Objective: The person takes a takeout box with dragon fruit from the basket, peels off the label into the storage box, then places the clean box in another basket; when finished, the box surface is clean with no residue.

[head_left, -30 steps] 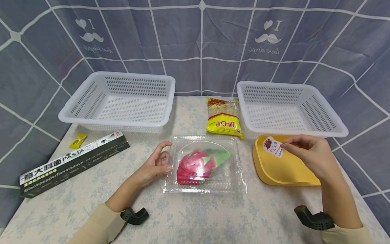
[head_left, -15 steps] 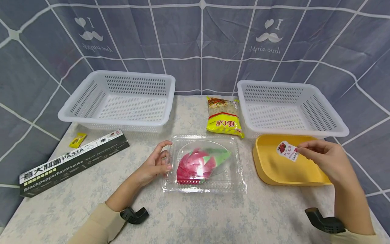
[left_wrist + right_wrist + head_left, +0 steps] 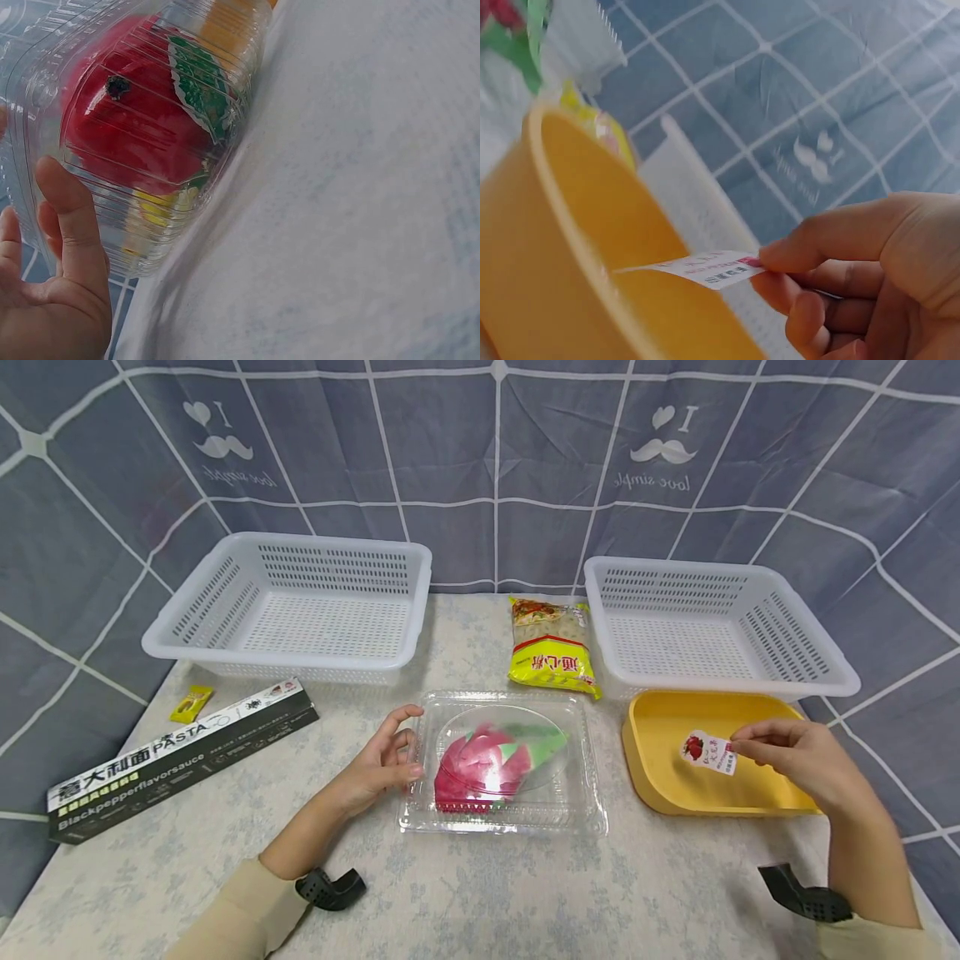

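Observation:
A clear plastic clamshell box (image 3: 577, 802) sits mid-table in the head view. Inside it lies a pink toy dragon fruit (image 3: 480, 768) with green leaf tips; the left wrist view shows its dark end spot through the ribbed wall. My left hand (image 3: 378, 760) rests along the box's left side, thumb and fingers loosely bent against the edge. Between thumb and index finger, my right hand (image 3: 806, 760) pinches a white sticker label (image 3: 708, 752) printed with a red fruit and characters. The label is held above the yellow bin (image 3: 647, 777), and its free end bends.
White perforated baskets stand at the back left (image 3: 300, 656) and back right (image 3: 720, 681). A yellow bag of pasta (image 3: 553, 647) lies between them. On the left are a long black pasta box (image 3: 187, 760) and a small yellow packet (image 3: 192, 703).
My right hand has moved right and slightly nearer with the label, which has turned a little. The left hand and the clamshell box have stayed in place.

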Motion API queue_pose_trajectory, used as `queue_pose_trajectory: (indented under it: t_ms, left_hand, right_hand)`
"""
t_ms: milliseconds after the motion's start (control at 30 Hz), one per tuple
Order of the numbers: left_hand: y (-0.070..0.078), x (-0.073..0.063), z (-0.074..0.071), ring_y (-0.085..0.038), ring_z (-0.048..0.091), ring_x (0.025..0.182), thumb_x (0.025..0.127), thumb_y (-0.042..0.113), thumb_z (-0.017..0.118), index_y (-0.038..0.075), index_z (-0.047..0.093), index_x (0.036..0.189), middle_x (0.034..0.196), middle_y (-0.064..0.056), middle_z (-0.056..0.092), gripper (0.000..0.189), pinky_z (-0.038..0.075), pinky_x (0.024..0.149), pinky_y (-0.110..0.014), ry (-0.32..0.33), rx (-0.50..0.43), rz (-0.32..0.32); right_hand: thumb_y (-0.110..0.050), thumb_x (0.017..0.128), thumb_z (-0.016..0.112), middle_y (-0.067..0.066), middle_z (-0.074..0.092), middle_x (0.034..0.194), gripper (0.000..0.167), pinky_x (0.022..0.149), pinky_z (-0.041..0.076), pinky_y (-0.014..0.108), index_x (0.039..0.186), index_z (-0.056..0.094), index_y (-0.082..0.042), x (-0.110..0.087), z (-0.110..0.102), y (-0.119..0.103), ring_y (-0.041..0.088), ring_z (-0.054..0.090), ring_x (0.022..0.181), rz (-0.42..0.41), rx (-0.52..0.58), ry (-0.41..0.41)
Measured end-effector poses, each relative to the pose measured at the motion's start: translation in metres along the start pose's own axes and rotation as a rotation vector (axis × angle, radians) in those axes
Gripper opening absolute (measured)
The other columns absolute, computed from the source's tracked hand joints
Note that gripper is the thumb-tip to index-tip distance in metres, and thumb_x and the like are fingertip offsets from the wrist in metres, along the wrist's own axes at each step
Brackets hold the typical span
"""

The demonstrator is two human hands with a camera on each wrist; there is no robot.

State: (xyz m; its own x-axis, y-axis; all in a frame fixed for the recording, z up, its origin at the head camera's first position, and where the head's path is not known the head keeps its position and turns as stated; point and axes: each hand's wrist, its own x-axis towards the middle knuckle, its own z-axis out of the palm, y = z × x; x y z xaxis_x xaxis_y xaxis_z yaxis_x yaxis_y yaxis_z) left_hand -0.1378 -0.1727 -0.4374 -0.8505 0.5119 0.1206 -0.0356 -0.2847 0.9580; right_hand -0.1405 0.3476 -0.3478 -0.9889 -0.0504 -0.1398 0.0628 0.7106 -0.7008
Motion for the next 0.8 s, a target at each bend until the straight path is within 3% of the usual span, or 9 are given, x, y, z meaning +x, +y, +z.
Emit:
queue_pose_trajectory:
  t_ms: [133, 367, 633, 800]
  left_hand:
    - [0.000, 0.000, -0.001, -0.003, 0.053, 0.063, 0.085, 0.002, 0.069, 0.024, 0.034, 0.137, 0.093, -0.005, 0.035, 0.066, 0.047, 0.054, -0.017, 0.002, 0.000, -0.013]
    - [0.000, -0.001, -0.001, -0.004, 0.053, 0.062, 0.086, 0.002, 0.068, 0.021, 0.032, 0.139, 0.093, -0.005, 0.035, 0.067, 0.047, 0.053, -0.017, 0.001, 0.006, -0.019]
    - [0.001, 0.000, -0.001, -0.003, 0.052, 0.063, 0.086, 0.001, 0.067, 0.023, 0.033, 0.138, 0.092, -0.005, 0.034, 0.066, 0.047, 0.054, -0.017, -0.004, 0.013, -0.016]
    - [-0.001, -0.001, -0.002, -0.003, 0.051, 0.063, 0.086, 0.000, 0.066, 0.021, 0.031, 0.139, 0.092, -0.005, 0.033, 0.066, 0.046, 0.054, -0.018, -0.002, 0.025, -0.019]
  right_hand:
    - [-0.022, 0.095, 0.065, -0.005, 0.062, 0.077, 0.023, 0.059, 0.040, 0.027, 0.096, 0.070, 0.001, 0.006, 0.000, 0.013, 0.009, 0.050, 0.072, 0.024, -0.028, -0.045]
    - [-0.024, 0.098, 0.060, 0.001, 0.062, 0.082, 0.036, 0.058, 0.038, 0.027, 0.105, 0.065, 0.011, 0.012, 0.000, 0.035, 0.011, 0.049, 0.072, 0.080, -0.116, -0.054]
    - [-0.025, 0.097, 0.059, 0.008, 0.063, 0.083, 0.036, 0.055, 0.039, 0.027, 0.098, 0.066, 0.011, 0.013, 0.002, 0.041, 0.015, 0.050, 0.072, 0.089, -0.202, -0.030]
    - [-0.029, 0.098, 0.056, 0.008, 0.063, 0.081, 0.040, 0.053, 0.042, 0.027, 0.097, 0.066, 0.009, 0.014, 0.005, 0.041, 0.019, 0.050, 0.070, 0.084, -0.249, -0.064]
